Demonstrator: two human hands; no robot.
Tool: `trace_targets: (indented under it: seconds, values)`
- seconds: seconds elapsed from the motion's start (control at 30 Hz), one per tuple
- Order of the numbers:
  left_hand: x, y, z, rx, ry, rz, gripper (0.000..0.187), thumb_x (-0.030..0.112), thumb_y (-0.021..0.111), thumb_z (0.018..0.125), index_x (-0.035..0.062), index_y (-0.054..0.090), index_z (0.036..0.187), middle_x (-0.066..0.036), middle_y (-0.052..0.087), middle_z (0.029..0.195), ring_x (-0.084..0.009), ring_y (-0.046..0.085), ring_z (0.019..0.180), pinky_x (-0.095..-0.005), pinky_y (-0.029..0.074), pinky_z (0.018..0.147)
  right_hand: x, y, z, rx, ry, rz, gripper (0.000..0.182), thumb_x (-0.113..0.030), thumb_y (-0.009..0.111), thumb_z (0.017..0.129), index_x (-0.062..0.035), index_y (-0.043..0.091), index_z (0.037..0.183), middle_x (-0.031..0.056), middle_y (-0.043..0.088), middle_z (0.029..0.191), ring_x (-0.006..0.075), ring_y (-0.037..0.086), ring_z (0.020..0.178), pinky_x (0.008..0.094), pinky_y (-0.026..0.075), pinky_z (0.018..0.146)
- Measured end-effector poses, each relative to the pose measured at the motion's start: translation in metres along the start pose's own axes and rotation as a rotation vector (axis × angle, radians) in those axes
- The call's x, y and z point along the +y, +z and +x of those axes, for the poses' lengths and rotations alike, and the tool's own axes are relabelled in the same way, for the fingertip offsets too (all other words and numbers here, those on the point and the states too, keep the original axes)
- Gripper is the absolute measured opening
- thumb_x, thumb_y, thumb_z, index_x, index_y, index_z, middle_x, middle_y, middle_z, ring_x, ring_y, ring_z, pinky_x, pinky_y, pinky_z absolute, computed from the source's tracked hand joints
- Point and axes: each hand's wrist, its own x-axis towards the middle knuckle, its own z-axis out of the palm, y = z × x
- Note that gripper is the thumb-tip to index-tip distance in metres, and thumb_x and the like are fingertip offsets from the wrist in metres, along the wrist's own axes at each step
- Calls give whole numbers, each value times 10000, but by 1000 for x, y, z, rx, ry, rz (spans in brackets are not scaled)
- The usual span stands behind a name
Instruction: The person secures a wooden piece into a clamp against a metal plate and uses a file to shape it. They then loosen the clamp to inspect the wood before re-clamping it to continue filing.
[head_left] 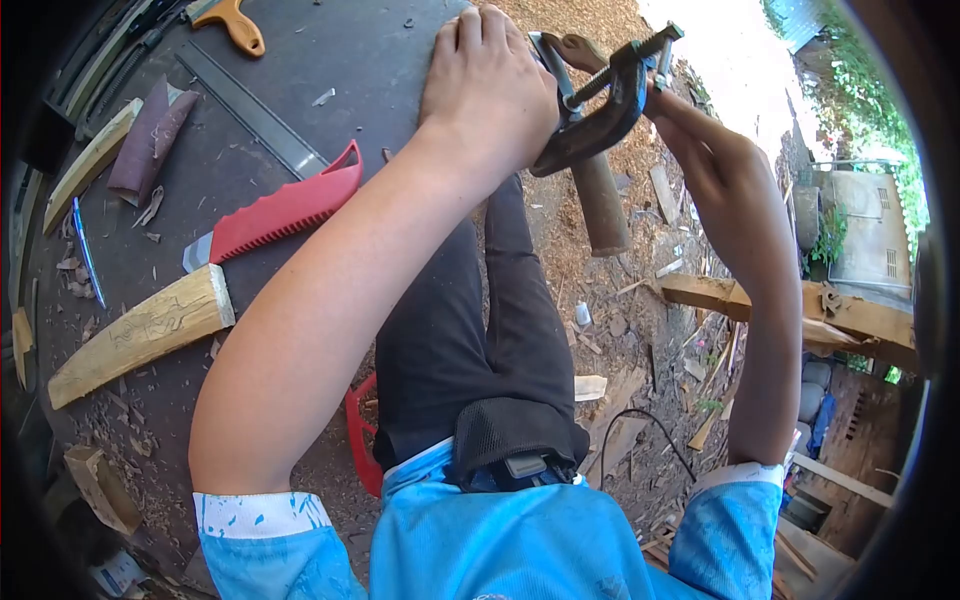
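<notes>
My left hand [490, 85] is at the edge of the dark tabletop, back upward, its fingers close together and bent down at the far end. What lies under its palm is hidden. Right beside it is a dark metal C-clamp [612, 118], with a threaded screw and a small cross handle. The fingers of my right hand [695, 135] are closed at the clamp's handle end. A brown rounded wooden piece [603, 210] sticks out from below the clamp over the ground.
On the tabletop [330, 60] lie a red-handled saw [285, 210], a metal ruler [255, 115], a carved wood piece [145, 335], rolled sandpaper [150, 145], a blue pen [88, 250] and an orange-handled tool [235, 22]. Sawdust and scraps cover the ground; a timber beam [850, 315] lies right.
</notes>
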Motion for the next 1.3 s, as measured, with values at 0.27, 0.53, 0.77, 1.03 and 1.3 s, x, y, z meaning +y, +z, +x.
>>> trace_targets:
  seconds: [0.27,0.53,0.77,1.03,1.3]
  values:
    - [4,-12,3,-78,11,-57,580,213,462,987,-193,467,1400,-316,502,1452,-433,444,1409,-501,332,1226,1,4,-4,30,15,-29,389,-286,527,1096,-62,708,1357,230,753,1194,421,724,1110,460,560,985]
    - [3,-5,0,14,23,-30,582,208,460,984,-193,462,1407,-318,504,1454,-431,447,1410,-496,339,1222,8,1,27,18,-113,-209,296,-231,579,1082,-43,735,1250,212,720,896,292,686,760,428,532,787]
    - [0,-5,1,8,57,5,585,210,489,967,-190,480,1393,-313,515,1438,-419,462,1390,-490,353,1210,5,-17,40,-60,-11,-324,264,-193,608,1050,1,741,1169,202,696,789,299,651,678,442,515,719]
    - [3,-6,2,29,39,14,562,232,460,1008,-192,518,1372,-312,534,1419,-425,475,1373,-485,364,1190,5,2,34,-45,71,-195,236,-177,598,1060,13,718,1133,156,630,702,230,578,624,416,474,640]
    - [7,-12,0,-122,-32,88,599,254,426,1027,-191,512,1420,-314,515,1480,-408,445,1416,-471,313,1231,6,-12,6,-83,210,63,359,-188,572,1098,-91,672,1429,27,620,764,111,504,669,310,413,629]
